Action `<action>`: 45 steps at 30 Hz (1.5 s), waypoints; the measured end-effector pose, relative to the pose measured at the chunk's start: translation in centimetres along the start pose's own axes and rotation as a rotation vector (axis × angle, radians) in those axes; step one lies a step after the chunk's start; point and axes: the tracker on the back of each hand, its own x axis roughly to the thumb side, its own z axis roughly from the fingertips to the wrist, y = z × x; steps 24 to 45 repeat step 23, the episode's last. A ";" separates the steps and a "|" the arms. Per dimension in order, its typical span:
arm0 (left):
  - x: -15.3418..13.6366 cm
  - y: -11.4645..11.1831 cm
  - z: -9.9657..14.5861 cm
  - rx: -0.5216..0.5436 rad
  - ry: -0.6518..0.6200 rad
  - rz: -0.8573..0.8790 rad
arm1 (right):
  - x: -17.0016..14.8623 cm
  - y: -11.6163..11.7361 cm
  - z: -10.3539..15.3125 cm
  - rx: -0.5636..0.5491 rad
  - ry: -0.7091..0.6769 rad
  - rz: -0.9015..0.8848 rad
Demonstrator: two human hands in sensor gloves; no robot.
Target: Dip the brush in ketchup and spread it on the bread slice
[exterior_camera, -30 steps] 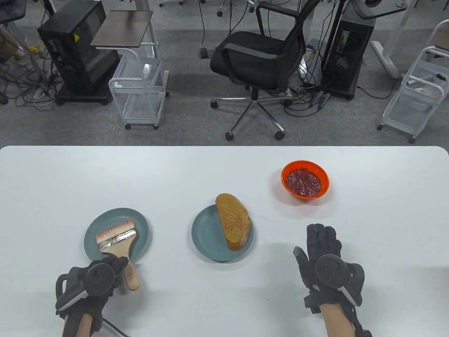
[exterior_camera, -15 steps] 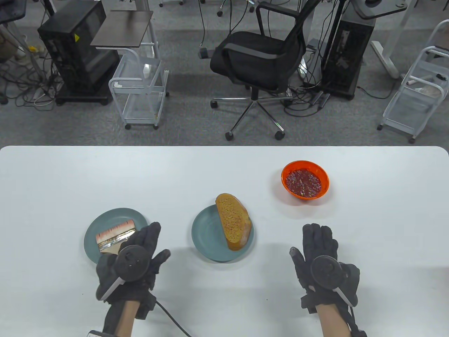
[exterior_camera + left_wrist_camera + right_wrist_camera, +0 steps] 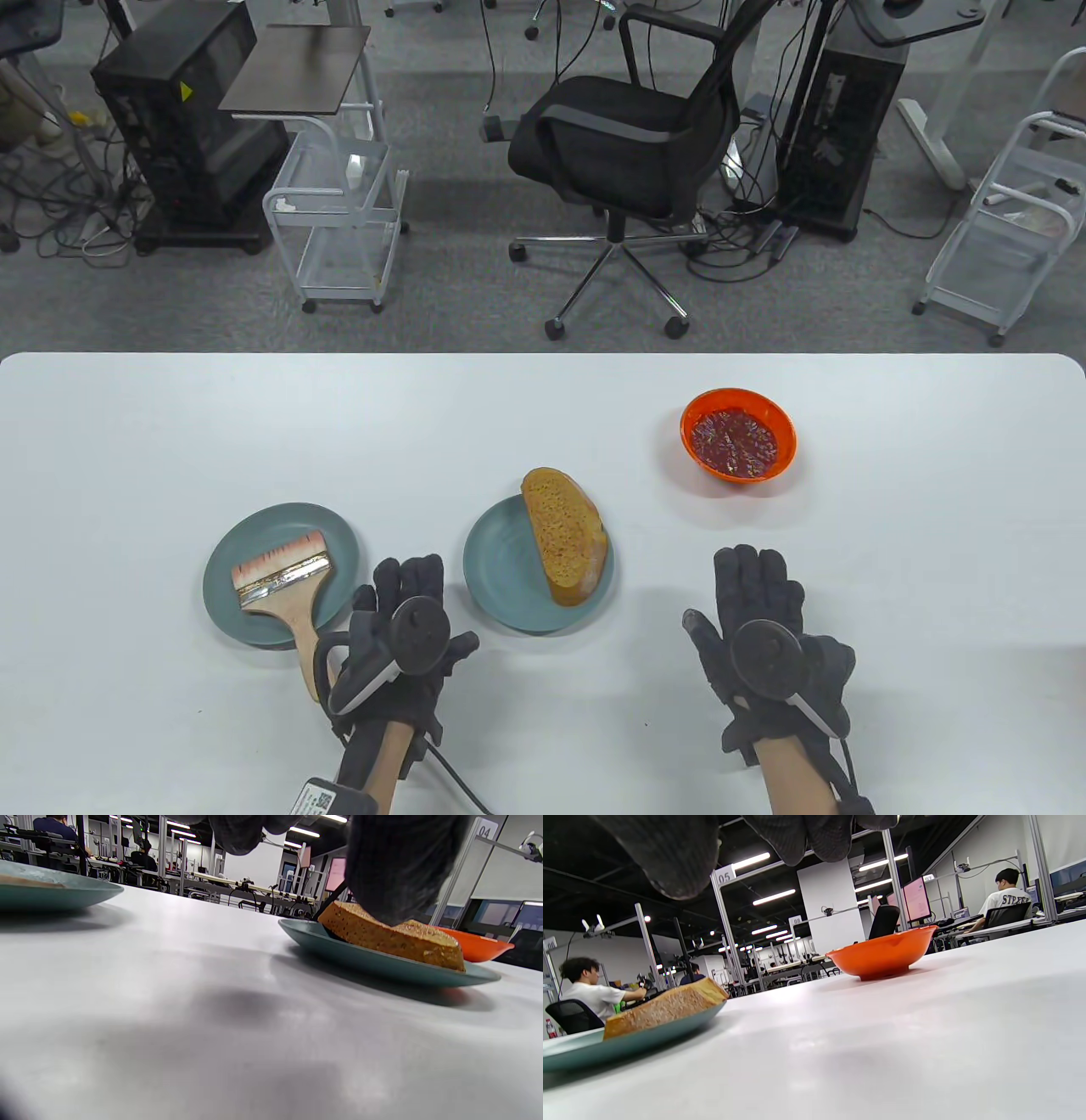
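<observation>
A wooden-handled brush (image 3: 284, 586) lies with its bristles on the left teal plate (image 3: 229, 611), handle sticking off toward me. A bread slice (image 3: 564, 535) rests on the middle teal plate (image 3: 501, 586); it also shows in the left wrist view (image 3: 394, 938) and the right wrist view (image 3: 666, 1007). An orange bowl of ketchup (image 3: 736, 443) stands at the back right. My left hand (image 3: 407, 628) lies open and flat on the table between the two plates, just right of the brush handle, holding nothing. My right hand (image 3: 764, 628) lies open and flat, right of the bread plate.
The white table (image 3: 543, 399) ends at its far edge, with an office chair (image 3: 628, 144) and wire carts (image 3: 339, 221) on the floor beyond. The orange bowl (image 3: 882, 955) shows ahead in the right wrist view.
My left hand let go of the brush handle and moved right, from beside the brush plate to between the two plates, now open. My right hand drifted slightly left and toward me.
</observation>
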 end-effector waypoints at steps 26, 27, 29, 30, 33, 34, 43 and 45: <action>-0.7 -0.4 0.0 -0.020 -0.001 0.023 | 0.9 0.9 0.1 0.036 -0.001 0.015; -0.7 -0.4 0.0 -0.020 -0.001 0.023 | 0.9 0.9 0.1 0.036 -0.001 0.015; -0.7 -0.4 0.0 -0.020 -0.001 0.023 | 0.9 0.9 0.1 0.036 -0.001 0.015; -0.7 -0.4 0.0 -0.020 -0.001 0.023 | 0.9 0.9 0.1 0.036 -0.001 0.015; -0.7 -0.4 0.0 -0.020 -0.001 0.023 | 0.9 0.9 0.1 0.036 -0.001 0.015; -0.7 -0.4 0.0 -0.020 -0.001 0.023 | 0.9 0.9 0.1 0.036 -0.001 0.015; -0.7 -0.4 0.0 -0.020 -0.001 0.023 | 0.9 0.9 0.1 0.036 -0.001 0.015; -0.7 -0.4 0.0 -0.020 -0.001 0.023 | 0.9 0.9 0.1 0.036 -0.001 0.015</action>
